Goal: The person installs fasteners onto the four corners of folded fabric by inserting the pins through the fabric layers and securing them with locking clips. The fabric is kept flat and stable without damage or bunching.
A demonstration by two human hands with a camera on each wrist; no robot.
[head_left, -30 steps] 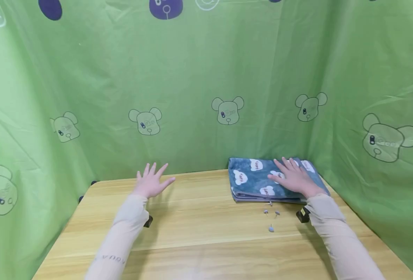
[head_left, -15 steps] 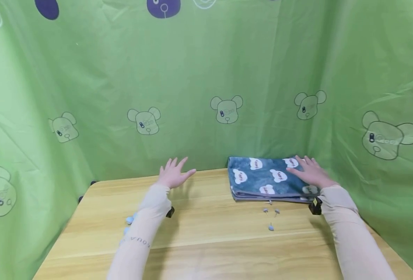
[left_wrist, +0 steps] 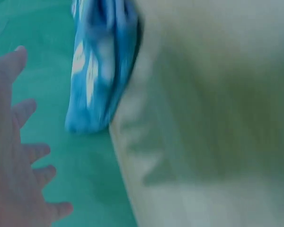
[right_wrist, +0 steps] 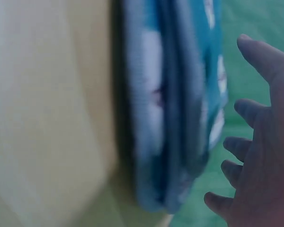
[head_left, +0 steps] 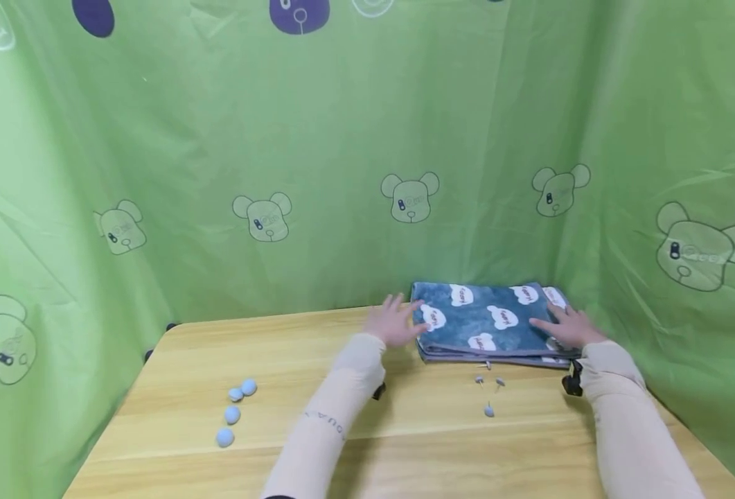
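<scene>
L hand [head_left: 393,323] is held w/ fingers spread and thumb stuck out, released; in the head view its thumb is seen overlapping the L edge of the folded blanket [head_left: 476,320], but contact can't be told. R hand [head_left: 568,327] is likewise spread, nothing gripped, w/ its thumb seen over the R part of the blanket; contact there can't be told either. A gap btwn fingertips and blanket is shown in both wrist views, blurred. Pale sleeves [head_left: 336,398] are worn on both arms. The blanket, blue-green w/ white bear heads, is laid flat in layers at the far R of the bench [head_left: 174,388]. Four pins [head_left: 489,411] are scattered just in front of the blanket. Four light-blue balls [head_left: 233,414] are set well L of the blanket, two nr each other. Behind the blanket, a green curtain [head_left: 342,125] is hung.
</scene>
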